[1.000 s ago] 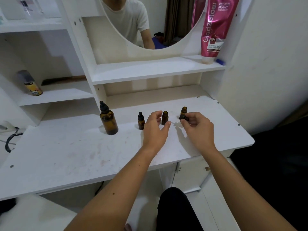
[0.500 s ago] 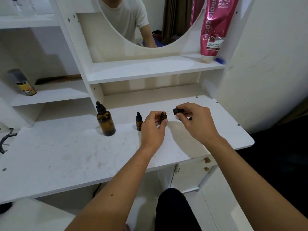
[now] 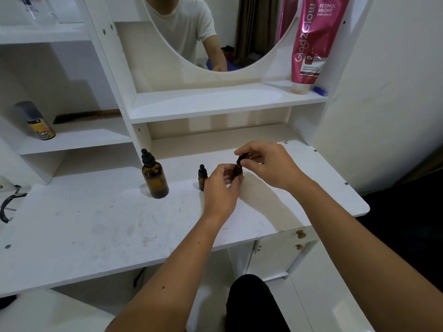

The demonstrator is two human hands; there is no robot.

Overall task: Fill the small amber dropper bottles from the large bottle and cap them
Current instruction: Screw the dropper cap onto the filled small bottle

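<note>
The large amber bottle with a black dropper cap stands on the white desk, left of centre. To its right stands a small capped amber bottle. My left hand grips another small amber bottle on the desk. My right hand holds a black dropper cap right above that bottle's neck, tilted. A third small bottle seen earlier is hidden behind my right hand.
A pink tube stands on the upper shelf under a round mirror. A spray can and a comb lie on the left shelf. Black cables lie at the desk's left edge.
My right hand has brought the dropper cap from the right over to the bottle in my left hand and lowered it to the neck. My left hand has closed around that bottle.
</note>
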